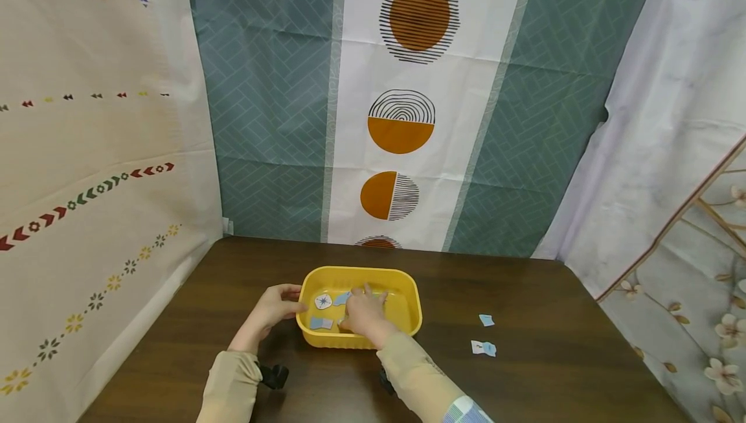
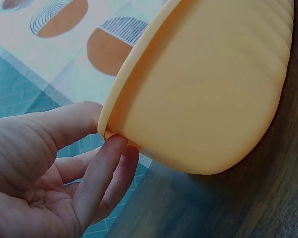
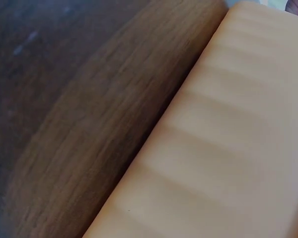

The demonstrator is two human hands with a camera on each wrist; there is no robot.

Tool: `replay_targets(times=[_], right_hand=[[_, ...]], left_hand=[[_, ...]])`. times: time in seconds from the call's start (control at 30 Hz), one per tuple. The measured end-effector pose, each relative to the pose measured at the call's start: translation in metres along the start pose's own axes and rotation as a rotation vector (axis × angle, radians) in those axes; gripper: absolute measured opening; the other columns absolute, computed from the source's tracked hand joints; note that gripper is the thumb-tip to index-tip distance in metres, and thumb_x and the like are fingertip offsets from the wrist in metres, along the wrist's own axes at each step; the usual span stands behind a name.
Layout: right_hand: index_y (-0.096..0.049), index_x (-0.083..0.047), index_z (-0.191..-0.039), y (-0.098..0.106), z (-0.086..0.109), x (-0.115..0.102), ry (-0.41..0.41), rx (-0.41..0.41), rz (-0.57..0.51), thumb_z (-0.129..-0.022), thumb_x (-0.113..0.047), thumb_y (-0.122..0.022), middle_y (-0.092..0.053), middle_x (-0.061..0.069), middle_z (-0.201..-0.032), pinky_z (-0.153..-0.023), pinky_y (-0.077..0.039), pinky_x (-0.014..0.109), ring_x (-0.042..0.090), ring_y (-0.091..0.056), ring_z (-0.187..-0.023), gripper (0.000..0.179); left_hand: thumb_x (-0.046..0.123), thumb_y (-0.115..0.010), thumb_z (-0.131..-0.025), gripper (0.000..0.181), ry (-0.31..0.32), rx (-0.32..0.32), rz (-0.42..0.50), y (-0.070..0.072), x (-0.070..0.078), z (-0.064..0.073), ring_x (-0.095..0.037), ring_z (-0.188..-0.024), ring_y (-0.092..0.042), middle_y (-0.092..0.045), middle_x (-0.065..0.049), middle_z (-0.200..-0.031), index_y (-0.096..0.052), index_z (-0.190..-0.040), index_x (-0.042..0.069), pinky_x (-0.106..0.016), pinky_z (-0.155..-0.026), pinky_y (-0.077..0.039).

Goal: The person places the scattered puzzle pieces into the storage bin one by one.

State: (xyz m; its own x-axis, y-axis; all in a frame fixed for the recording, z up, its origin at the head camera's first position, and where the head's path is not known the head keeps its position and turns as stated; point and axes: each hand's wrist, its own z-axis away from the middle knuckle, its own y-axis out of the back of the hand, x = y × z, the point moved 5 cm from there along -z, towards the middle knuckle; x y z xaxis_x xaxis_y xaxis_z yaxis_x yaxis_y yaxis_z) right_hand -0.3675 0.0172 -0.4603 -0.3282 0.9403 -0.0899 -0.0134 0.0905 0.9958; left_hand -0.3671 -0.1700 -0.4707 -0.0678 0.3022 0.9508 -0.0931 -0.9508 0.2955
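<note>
Yellow tub [image 1: 333,341] | long axis left-right, opening up | left hand [image 1: 272,309] pinching rim [image 1: 358,269] | right hand [image 1: 365,314] inside, grip unclear

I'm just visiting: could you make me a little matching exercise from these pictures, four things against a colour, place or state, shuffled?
1. Tub
2. Table
3. Left grip
4. Right grip

A. Holding a rim
B. Dark brown
C. Reaching in over the paper pieces
D. Yellow

Pairs: 1-D, 2-B, 3-A, 4-C
</note>
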Motion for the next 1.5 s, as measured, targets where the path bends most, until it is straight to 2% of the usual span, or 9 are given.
replay_targets(times=[0.13,0.43,0.6,0.7,1.0,1.17,1.37,1.5], right_hand=[[-0.069,-0.021,-0.065,-0.001,-0.001,0.0,0.005,-0.008,0.016,-0.079,-0.043,-0.076,-0.057,0.005,-0.134,-0.098,-0.033,0.073,0.037,-0.039,-0.136,0.028],[-0.067,-0.02,-0.069,-0.003,-0.002,0.001,0.016,-0.009,-0.019,-0.077,-0.041,-0.078,-0.059,0.005,-0.131,-0.097,-0.031,0.075,0.038,-0.04,-0.135,0.025],[-0.071,-0.02,-0.078,-0.002,-0.002,0.001,0.022,-0.005,-0.017,-0.076,-0.042,-0.078,-0.06,0.005,-0.13,-0.097,-0.031,0.076,0.038,-0.04,-0.135,0.023],[-0.073,-0.018,-0.087,0.001,0.0,0.001,0.013,0.003,-0.063,-0.075,-0.04,-0.08,-0.058,0.007,-0.133,-0.099,-0.027,0.077,0.038,-0.038,-0.136,0.025],[-0.07,-0.012,-0.103,0.034,0.008,0.002,0.015,0.071,-0.142,-0.079,-0.032,-0.079,-0.05,0.01,-0.141,-0.104,-0.021,0.076,0.039,-0.031,-0.14,0.033],[-0.068,-0.012,-0.109,0.05,0.012,0.008,0.014,0.118,-0.148,-0.079,-0.033,-0.079,-0.047,0.011,-0.144,-0.103,-0.022,0.077,0.039,-0.028,-0.141,0.037],[-0.064,-0.01,-0.117,0.069,0.014,0.026,-0.001,0.17,-0.164,-0.079,-0.032,-0.079,-0.046,0.013,-0.145,-0.102,-0.017,0.079,0.041,-0.026,-0.141,0.047],[-0.059,-0.009,-0.127,0.078,0.015,0.045,-0.042,0.168,-0.169,-0.081,-0.033,-0.077,-0.043,0.014,-0.147,-0.102,-0.014,0.08,0.042,-0.023,-0.142,0.055]], left_hand=[[0.001,-0.072,-0.08,0.052,0.003,-0.001,-0.001,-0.001,0.001,0.0,-0.026,-0.096,-0.063,-0.056,-0.027,-0.119,-0.053,-0.126,-0.012,-0.04,-0.081,-0.058],[0.001,-0.072,-0.079,0.053,0.006,0.001,-0.01,-0.001,0.002,0.001,-0.026,-0.095,-0.063,-0.056,-0.028,-0.119,-0.052,-0.126,-0.013,-0.04,-0.081,-0.058],[0.002,-0.073,-0.078,0.054,0.003,-0.001,-0.009,-0.001,0.0,0.0,-0.025,-0.095,-0.063,-0.056,-0.028,-0.119,-0.053,-0.126,-0.013,-0.04,-0.08,-0.058],[0.003,-0.074,-0.079,0.054,0.004,-0.007,-0.01,-0.002,-0.001,-0.001,-0.024,-0.094,-0.063,-0.056,-0.027,-0.119,-0.052,-0.126,-0.013,-0.039,-0.08,-0.058],[0.003,-0.074,-0.079,0.055,0.014,-0.002,-0.013,-0.001,-0.002,-0.003,-0.026,-0.096,-0.063,-0.056,-0.027,-0.119,-0.052,-0.127,-0.012,-0.04,-0.081,-0.058],[0.002,-0.073,-0.079,0.055,0.014,-0.007,-0.005,-0.001,-0.003,-0.003,-0.026,-0.097,-0.063,-0.055,-0.028,-0.12,-0.051,-0.128,-0.013,-0.039,-0.081,-0.058],[0.002,-0.073,-0.079,0.055,0.002,-0.008,-0.013,-0.001,-0.003,-0.004,-0.026,-0.096,-0.063,-0.056,-0.028,-0.12,-0.051,-0.127,-0.013,-0.04,-0.081,-0.058],[0.003,-0.073,-0.08,0.054,0.004,-0.005,-0.016,-0.001,-0.003,-0.003,-0.025,-0.096,-0.063,-0.056,-0.027,-0.119,-0.052,-0.127,-0.013,-0.039,-0.081,-0.058]])
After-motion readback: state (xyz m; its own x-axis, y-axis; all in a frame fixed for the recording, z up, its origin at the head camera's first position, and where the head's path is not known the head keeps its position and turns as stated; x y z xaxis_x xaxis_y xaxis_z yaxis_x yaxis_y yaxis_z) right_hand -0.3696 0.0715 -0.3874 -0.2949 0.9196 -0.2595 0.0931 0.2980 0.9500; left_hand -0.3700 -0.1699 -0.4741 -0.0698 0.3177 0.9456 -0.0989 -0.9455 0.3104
